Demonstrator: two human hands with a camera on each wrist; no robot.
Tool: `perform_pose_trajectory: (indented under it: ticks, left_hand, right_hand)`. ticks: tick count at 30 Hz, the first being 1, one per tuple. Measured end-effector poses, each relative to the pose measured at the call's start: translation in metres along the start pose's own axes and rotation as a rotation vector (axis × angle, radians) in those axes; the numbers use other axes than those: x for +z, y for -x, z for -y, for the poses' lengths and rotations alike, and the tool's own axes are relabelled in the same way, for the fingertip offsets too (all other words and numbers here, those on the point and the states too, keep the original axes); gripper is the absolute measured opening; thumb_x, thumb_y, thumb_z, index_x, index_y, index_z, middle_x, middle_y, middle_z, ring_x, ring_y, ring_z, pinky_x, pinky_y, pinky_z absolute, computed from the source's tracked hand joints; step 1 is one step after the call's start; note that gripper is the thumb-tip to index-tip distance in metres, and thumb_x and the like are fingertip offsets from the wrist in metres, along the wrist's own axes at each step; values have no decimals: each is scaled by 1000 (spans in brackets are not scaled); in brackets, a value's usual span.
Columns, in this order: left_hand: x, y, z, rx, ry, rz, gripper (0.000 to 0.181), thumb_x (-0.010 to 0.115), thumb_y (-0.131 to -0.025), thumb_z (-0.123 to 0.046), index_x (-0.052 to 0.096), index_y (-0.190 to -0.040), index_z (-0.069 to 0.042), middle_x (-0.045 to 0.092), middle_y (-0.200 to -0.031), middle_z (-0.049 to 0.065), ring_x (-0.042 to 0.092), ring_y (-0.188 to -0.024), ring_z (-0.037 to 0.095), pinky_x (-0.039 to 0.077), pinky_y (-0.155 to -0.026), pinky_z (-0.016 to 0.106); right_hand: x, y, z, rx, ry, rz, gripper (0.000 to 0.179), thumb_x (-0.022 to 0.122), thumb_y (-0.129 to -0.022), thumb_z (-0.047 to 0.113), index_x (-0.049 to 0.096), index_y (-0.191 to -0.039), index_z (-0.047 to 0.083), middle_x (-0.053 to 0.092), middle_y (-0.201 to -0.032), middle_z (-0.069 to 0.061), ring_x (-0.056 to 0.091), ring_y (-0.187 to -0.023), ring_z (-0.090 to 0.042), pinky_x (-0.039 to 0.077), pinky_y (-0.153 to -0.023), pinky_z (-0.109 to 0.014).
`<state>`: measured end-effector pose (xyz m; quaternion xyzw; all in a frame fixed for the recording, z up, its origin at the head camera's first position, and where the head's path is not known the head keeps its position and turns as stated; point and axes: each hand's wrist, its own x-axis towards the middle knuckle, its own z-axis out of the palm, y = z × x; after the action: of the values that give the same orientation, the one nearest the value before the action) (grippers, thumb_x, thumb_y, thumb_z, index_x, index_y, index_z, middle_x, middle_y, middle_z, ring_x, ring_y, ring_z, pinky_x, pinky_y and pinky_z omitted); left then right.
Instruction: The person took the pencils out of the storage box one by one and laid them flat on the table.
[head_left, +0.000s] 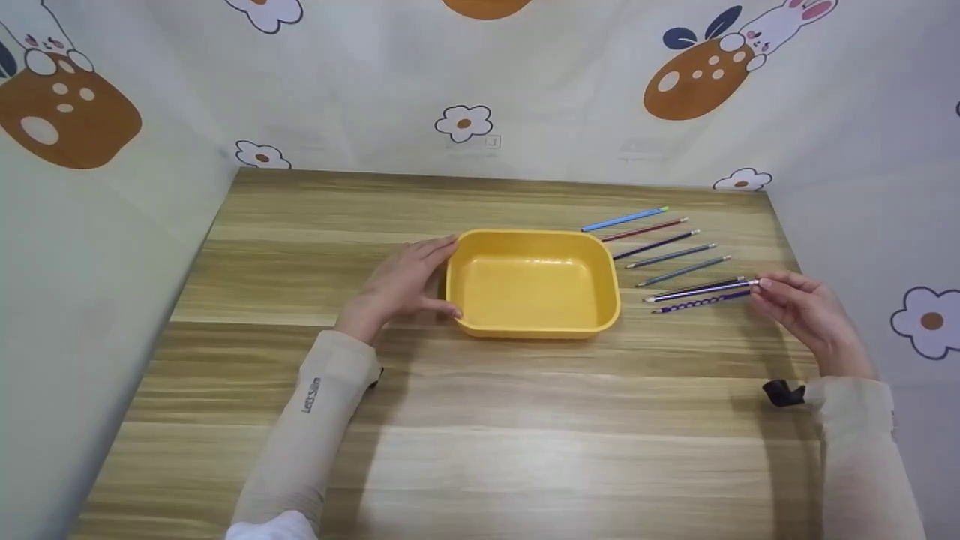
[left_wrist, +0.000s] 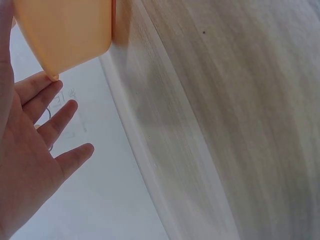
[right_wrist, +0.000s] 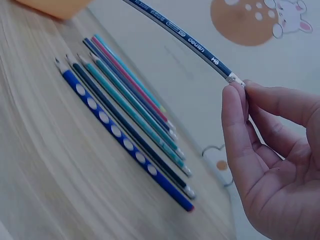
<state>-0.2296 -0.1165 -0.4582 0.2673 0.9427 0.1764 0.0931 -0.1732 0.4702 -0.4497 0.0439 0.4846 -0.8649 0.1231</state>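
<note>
My right hand (head_left: 808, 307) pinches a dark striped pencil (right_wrist: 186, 39) at its eraser end, between thumb and fingertips. The pencil is raised above the table and points left. Under it lie a dark pencil and a blue pencil with white dots (right_wrist: 116, 131). My left hand (head_left: 405, 283) rests against the left side of a yellow plastic container (head_left: 540, 332), thumb near the front corner and fingers at the back corner. In the left wrist view the fingers (left_wrist: 59, 122) are extended and spread, with fingertips touching the container's corner. No pencils lie in the container.
Several pencils lie in a slanted row right of the container, among them a light blue one (head_left: 624, 219), a red one (head_left: 646, 229) and a blue-grey one (head_left: 682, 271). The wood-grain table (head_left: 480, 450) meets patterned cloth walls (head_left: 360, 97) at the back and sides.
</note>
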Motion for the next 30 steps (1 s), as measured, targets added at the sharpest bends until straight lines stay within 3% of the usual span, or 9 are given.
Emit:
perform_pose_trajectory:
  ticks: [7,22,30]
  left_hand:
    - [1,1,0,-14,27,23,118,75,-67,-71,23,-160,-20,19,-168,0,22,-154,28,16,-129,52]
    - [2,2,0,12,9,-2,115,77,-69,-69,26,-159,-17,24,-167,1,26,-153,29,20,-127,52]
    - [-1,0,0,20,-10,-1,115,77,-69,-68,26,-159,-16,23,-167,0,26,-153,28,20,-128,50]
  right_hand:
    - [-17,9,-1,36,5,-7,34,40,-100,-12,73,-102,-7,76,-95,-16,76,-89,-23,63,-84,-30]
    - [-37,15,-7,159,98,-70,33,43,-101,-9,74,-96,-2,77,-94,-11,76,-87,-20,63,-81,-27]
    - [-39,12,-3,238,219,-138,29,49,-100,-7,75,-93,4,77,-91,-6,75,-86,-14,62,-81,-23]
